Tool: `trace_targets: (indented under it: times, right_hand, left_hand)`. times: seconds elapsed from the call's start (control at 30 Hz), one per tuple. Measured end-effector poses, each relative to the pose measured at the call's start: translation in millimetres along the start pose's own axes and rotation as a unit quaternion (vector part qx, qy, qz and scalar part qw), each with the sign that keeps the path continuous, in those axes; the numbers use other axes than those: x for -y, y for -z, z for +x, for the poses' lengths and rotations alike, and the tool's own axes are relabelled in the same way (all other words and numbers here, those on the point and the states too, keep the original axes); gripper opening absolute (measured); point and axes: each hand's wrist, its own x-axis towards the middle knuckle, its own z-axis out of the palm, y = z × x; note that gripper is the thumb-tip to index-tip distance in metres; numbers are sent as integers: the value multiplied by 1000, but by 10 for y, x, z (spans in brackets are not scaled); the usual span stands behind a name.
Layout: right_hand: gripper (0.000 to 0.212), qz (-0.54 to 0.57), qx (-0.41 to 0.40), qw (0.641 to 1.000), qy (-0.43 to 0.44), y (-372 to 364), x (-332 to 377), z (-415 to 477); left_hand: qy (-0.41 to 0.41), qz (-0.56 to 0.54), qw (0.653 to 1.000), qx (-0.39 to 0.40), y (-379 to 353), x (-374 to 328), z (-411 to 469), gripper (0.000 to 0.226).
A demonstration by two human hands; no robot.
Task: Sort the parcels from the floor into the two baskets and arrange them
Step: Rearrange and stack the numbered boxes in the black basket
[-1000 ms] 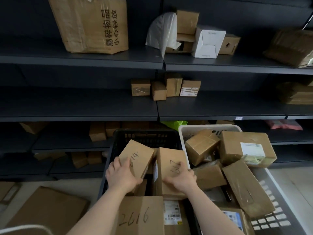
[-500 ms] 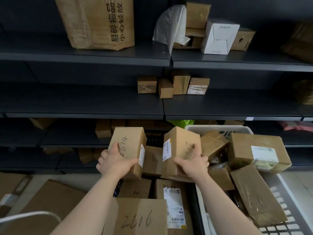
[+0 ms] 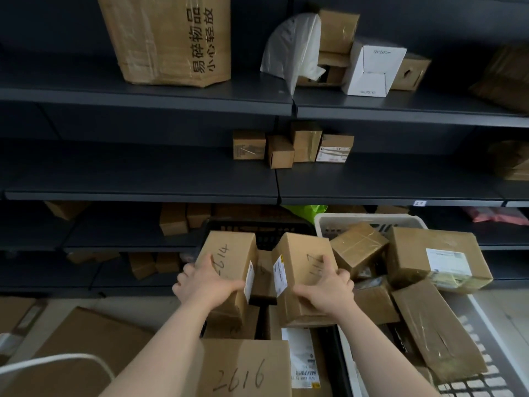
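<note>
Parcel marked 2614 (image 3: 229,262): brown carton, on end, gripped in your left hand (image 3: 206,285) over the black basket (image 3: 252,229). Second parcel (image 3: 303,267), at its 3 o'clock: labelled carton in your right hand (image 3: 326,290). White basket (image 3: 369,217), further toward 3 o'clock: heaped brown cartons (image 3: 435,253).

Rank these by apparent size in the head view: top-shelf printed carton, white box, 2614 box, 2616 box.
1. printed carton
2. 2614 box and 2616 box: not ranked, because the frame edge crops the 2616 box.
3. white box: looks smallest, though it sits farther from the camera.
</note>
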Motion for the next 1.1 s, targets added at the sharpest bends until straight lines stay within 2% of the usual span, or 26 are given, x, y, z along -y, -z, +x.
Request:
trace_targets:
  times: [0.27, 0.4, 0.73, 1.1]
  right_hand:
    - [118, -25, 58, 997, -37, -217, -138, -161]
    - [122, -27, 65, 996, -47, -260, -163, -184]
    - [124, -16, 67, 997, -42, -299, -185, -205]
    - [120, -40, 15, 999, 6, -147, -150, -318]
  left_hand:
    - [-2, 38, 998, 47, -191, 174, -204, 132]
    - [-9, 50, 998, 40, -247, 206, -283, 134]
    - [-15, 40, 999, 32, -311, 191, -332, 134]
    - [-31, -21, 999, -5, -228, 229, -324, 130]
